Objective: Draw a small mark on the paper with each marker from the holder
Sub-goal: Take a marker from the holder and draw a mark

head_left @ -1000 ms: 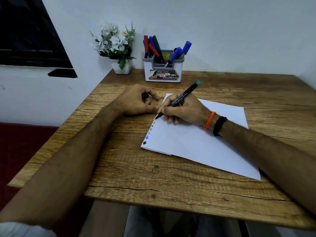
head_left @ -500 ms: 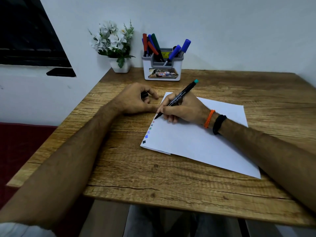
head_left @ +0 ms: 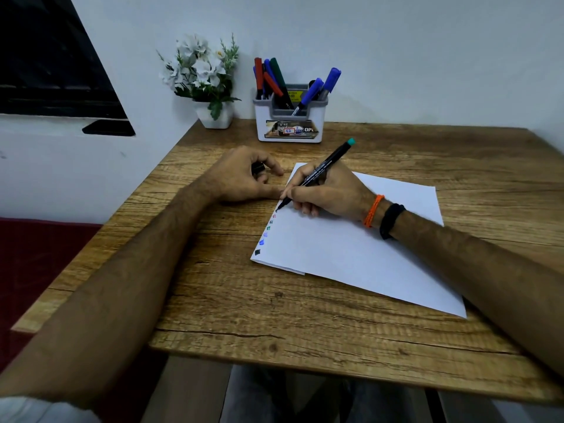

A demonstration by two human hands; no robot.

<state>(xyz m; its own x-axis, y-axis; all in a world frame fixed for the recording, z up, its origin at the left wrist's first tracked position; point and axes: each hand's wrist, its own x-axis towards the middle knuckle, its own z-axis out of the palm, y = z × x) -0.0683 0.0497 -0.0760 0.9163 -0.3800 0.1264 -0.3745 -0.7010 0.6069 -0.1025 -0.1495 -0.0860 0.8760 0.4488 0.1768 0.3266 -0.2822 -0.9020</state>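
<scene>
Head view: marker (head_left: pixel 317 174) tip lower

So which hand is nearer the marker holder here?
Left, narrowly. The left hand rests on the table in front of the marker holder, slightly to its left; the right hand sits further back on the paper, writing.

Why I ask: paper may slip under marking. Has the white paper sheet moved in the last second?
No. The white paper sheet keeps the same offset from the white plastic marker holder.
</scene>
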